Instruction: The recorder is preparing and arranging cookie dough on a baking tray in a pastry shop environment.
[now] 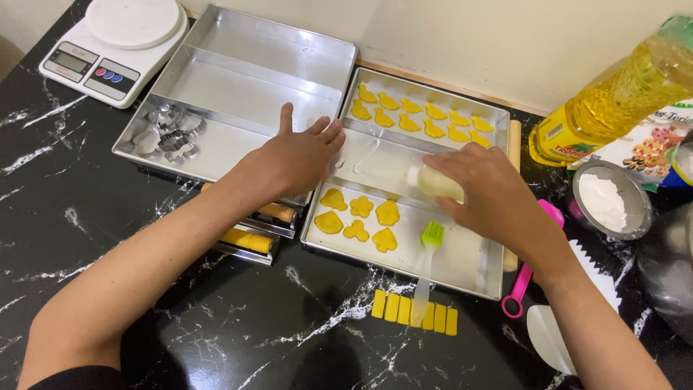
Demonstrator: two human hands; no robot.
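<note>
Partly hidden under the right hand (485,189), a small squeeze bottle (431,180) of pale liquid lies sideways over the metal tray (469,263); the fingers close around it, its nozzle pointing left. The left hand (296,159) rests flat and open on the tray's rim, holding nothing. Yellow dough shapes (359,219) sit on the tray, and a green silicone brush (426,263) leans over its front edge.

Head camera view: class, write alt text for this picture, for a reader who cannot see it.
A person's right hand tips a small squeeze bottle over a metal baking tray holding yellow shaped dough pieces, while the left hand rests flat on the edge of an empty tray beside it. A green brush, a kitchen scale and an oil bottle lie around on the black marble counter.
</note>
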